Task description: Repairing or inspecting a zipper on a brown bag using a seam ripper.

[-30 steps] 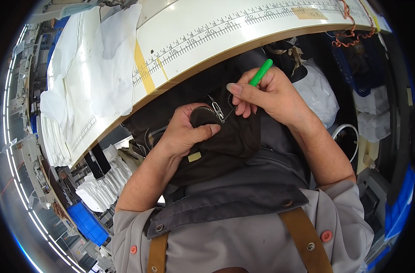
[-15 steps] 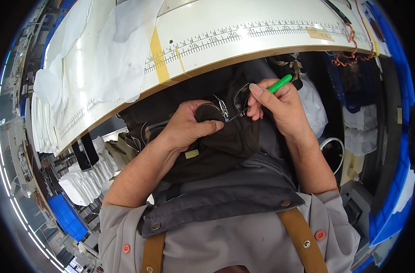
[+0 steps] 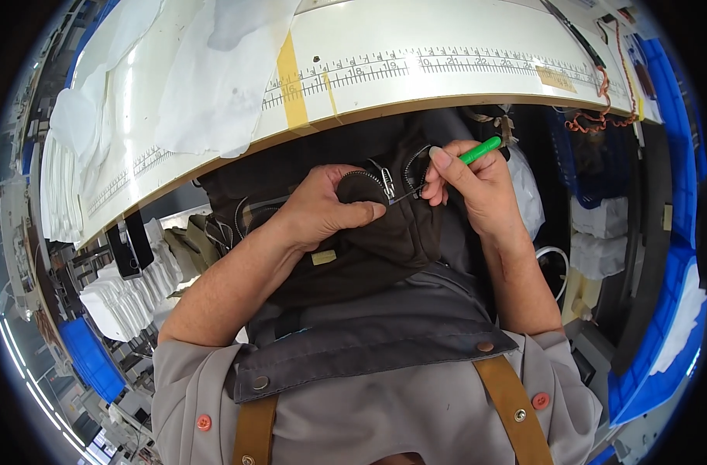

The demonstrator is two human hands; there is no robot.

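Observation:
Over my lap lies a dark brown fabric piece [image 3: 361, 260] with a metal-toothed zipper [image 3: 359, 175] curving open along it. My left hand [image 3: 318, 205] pinches the fabric beside the zipper, thumb on top near the silver zipper slider [image 3: 387, 183]. A slim tool with a green handle [image 3: 480, 149] and a thin dark shaft is gripped in my right hand [image 3: 485, 190]. Its tip points left and meets the zipper close to the slider and my left thumb. Whether it is a seam ripper or an awl I cannot tell. A small pale yellow tag [image 3: 323, 257] shows on the fabric.
Just ahead, a white table [image 3: 415, 85] with a printed ruler scale curves above my lap. White sheets [image 3: 214, 93] overhang its left part. White stacked pieces [image 3: 117, 302] and a blue bin [image 3: 91, 358] are at lower left. At right stand blue panels [image 3: 663, 333] and a white bag [image 3: 528, 190].
The view has shifted slightly, so the table sits a little lower and further right in the picture. Both hands keep their grips, and the tool tip stays by the slider.

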